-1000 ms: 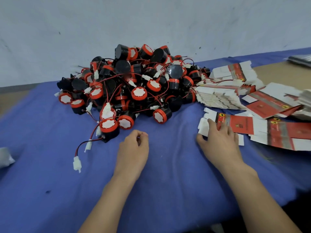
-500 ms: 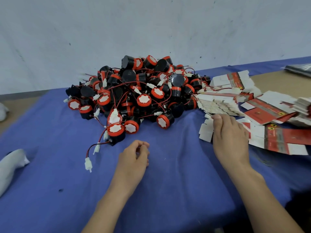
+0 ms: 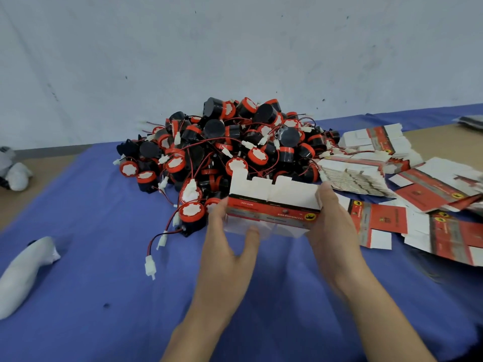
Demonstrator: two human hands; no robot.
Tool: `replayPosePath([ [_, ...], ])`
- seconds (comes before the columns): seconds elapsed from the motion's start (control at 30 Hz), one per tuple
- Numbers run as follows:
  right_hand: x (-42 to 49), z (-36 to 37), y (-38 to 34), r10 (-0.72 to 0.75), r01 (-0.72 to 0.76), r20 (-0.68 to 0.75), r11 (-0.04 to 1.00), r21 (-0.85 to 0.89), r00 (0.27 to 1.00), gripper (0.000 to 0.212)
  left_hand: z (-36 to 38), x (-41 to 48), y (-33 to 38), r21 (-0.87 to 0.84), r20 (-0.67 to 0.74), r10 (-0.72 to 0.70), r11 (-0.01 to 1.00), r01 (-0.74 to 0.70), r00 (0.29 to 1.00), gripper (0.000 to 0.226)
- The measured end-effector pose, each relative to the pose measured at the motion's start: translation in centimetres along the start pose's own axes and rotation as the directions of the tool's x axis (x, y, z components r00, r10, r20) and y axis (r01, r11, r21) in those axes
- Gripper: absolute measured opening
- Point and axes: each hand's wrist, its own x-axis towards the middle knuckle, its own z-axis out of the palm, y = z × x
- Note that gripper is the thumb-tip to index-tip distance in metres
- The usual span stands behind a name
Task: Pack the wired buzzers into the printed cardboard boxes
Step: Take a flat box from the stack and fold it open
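blue cloth (image 3: 104, 283) covers the table. both hands hold one flat printed box (image 3: 271, 205) just above the cloth, near the middle of the view. the left hand (image 3: 227, 246) grips its left end, thumb in front and fingers behind. the right hand (image 3: 332, 226) grips its right end, thumb up on the top edge. the box is red and grey with white flaps. right behind it lies a big heap of buzzers (image 3: 235, 152), black with red rims, with thin red and black wires and white plugs tangled through. to the right, more flat boxes (image 3: 355, 173) lie stacked and scattered. a white bundle (image 3: 23, 267) lies at the far left.
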Motion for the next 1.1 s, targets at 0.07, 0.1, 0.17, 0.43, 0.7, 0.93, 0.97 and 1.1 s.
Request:
replayPosePath([
  [0.07, 0.1, 0.4, 0.2, 0.024, -0.024, -0.006, 0.999, 0.041, 1.000, 0.041, -0.2, 0.2, -0.1, -0.037, -0.003, -0.006, 0.999, 0.006, 1.000, 0.028],
  [0.1, 0.1, 0.5, 0.4, 0.029, -0.028, -0.026, 0.998, 0.062, 0.999, 0.041, -0.3, 0.3, -0.2, -0.049, 0.009, -0.012, 0.999, 0.012, 1.000, 0.022],
  [0.17, -0.3, 1.0, 0.7, -0.021, 0.024, -0.060, 0.999, 0.035, 0.998, 0.040, -0.4, 0.2, -0.2, -0.042, 0.025, -0.019, 0.999, 0.020, 1.000, 0.018],
  [0.43, -1.4, 2.8, 1.0, -0.210, 0.208, -0.033, 0.977, -0.052, 0.977, 0.079, -0.4, -0.3, 0.1, 0.101, 0.037, 0.034, 0.994, -0.038, 0.999, 0.046],
  [0.7, -0.9, 2.9, 2.0, -0.155, 0.152, -0.024, 0.983, -0.100, 0.988, 0.081, -0.3, -0.6, -0.2, 0.165, 0.018, 0.065, 0.984, -0.067, 0.998, 0.050],
  [0.93, -1.4, 3.0, 2.6, -0.139, 0.149, 0.127, 0.987, -0.068, 0.982, 0.061, 0.0, -0.6, -0.7, 0.059, 0.040, 0.031, 0.998, -0.034, 0.999, 0.067],
  [0.97, -1.8, 3.2, 2.7, -0.141, 0.156, 0.194, 0.986, -0.065, 0.971, 0.056, 0.0, -0.5, -0.7, 0.030, 0.075, 0.026, 0.999, -0.029, 0.997, 0.075],
  [1.1, -3.2, 4.0, 2.9, -0.176, 0.209, 0.385, 0.977, -0.047, 0.906, 0.056, 0.0, -0.3, -1.0, -0.022, 0.160, 0.037, 0.999, -0.034, 0.986, 0.083],
])
